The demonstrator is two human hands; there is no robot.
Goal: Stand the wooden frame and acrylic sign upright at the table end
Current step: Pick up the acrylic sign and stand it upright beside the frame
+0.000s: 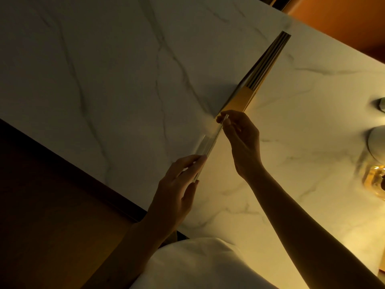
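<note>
The clear acrylic sign (208, 142) stands on edge on the white marble table (104, 69), seen from above as a thin strip. My left hand (179, 188) pinches its near end between fingers and thumb. Its far end is held at the fingertips of my right hand (241, 138). Just beyond the sign, in line with it, the wooden frame (258, 76) stands upright on the table, its top edge showing several thin layers and a warm wood face.
A round white object (377, 142) and a glowing amber glass item (375, 180) sit at the right edge, with a small grey thing (382, 104) above them. Dark floor (41, 205) lies past the table's left edge. An orange surface (343, 19) is at top right.
</note>
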